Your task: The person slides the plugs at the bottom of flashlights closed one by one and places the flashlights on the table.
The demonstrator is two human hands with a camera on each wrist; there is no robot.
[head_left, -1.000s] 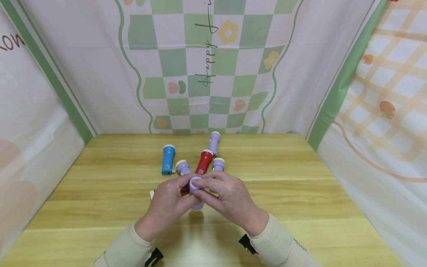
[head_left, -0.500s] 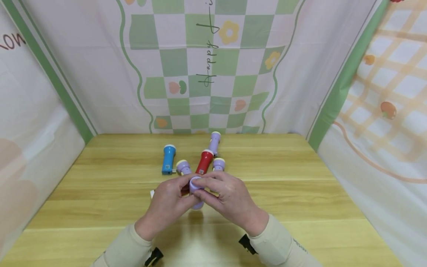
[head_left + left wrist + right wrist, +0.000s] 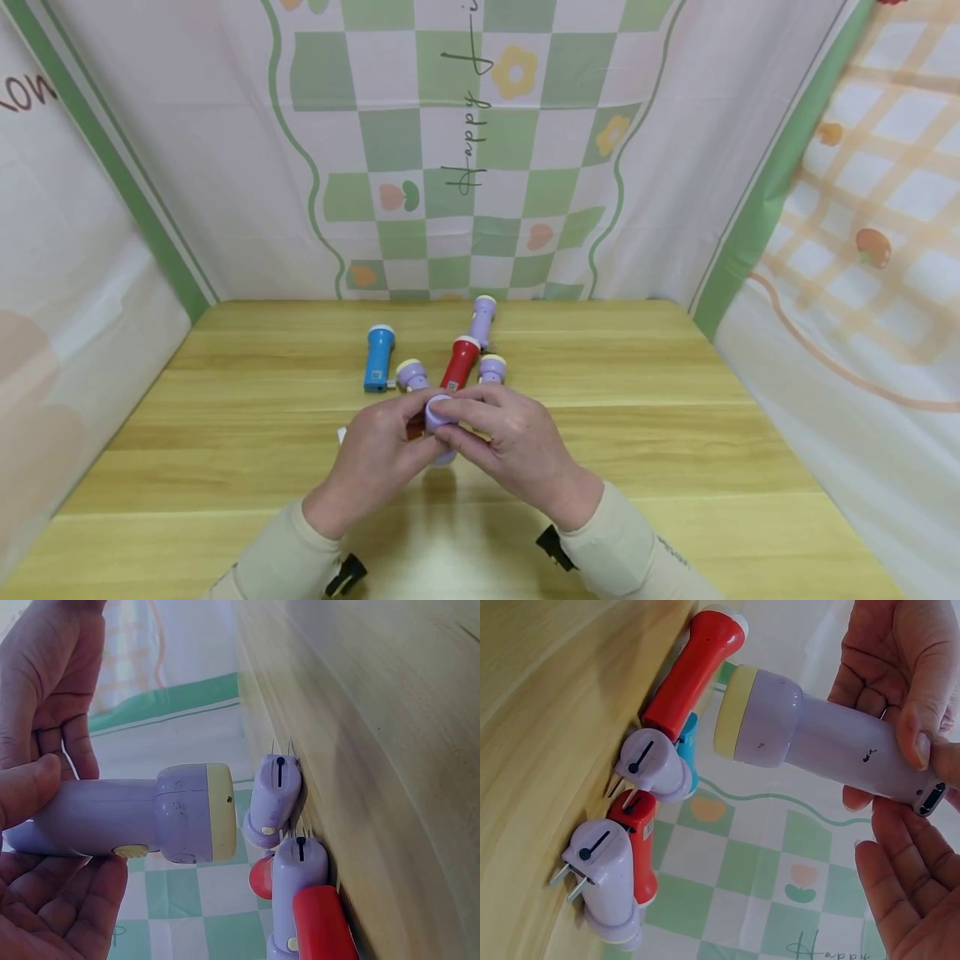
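Observation:
A purple flashlight (image 3: 438,419) with a cream lens rim hangs between my two hands above the table, its lens end pointing down. My left hand (image 3: 382,442) pinches its upper part from the left. From the other side my right hand (image 3: 513,429) grips it, a fingertip lying on its tail end. In the left wrist view, the flashlight (image 3: 127,814) shows a cream button on its body. The right wrist view shows a dark slot at the tail of the flashlight (image 3: 840,739). Its middle is partly covered by fingers in the head view.
On the wooden table (image 3: 225,467), a blue flashlight (image 3: 379,358), a red flashlight (image 3: 460,362) and several purple ones lie beyond my hands. Another red flashlight (image 3: 694,675) lies partly hidden under them. Metal prongs stick out of one purple flashlight (image 3: 600,855). Printed cloth walls surround the table.
Both hands stay almost still on the purple flashlight. Its lower end has shifted very slightly up in the head view. The other flashlights have not moved.

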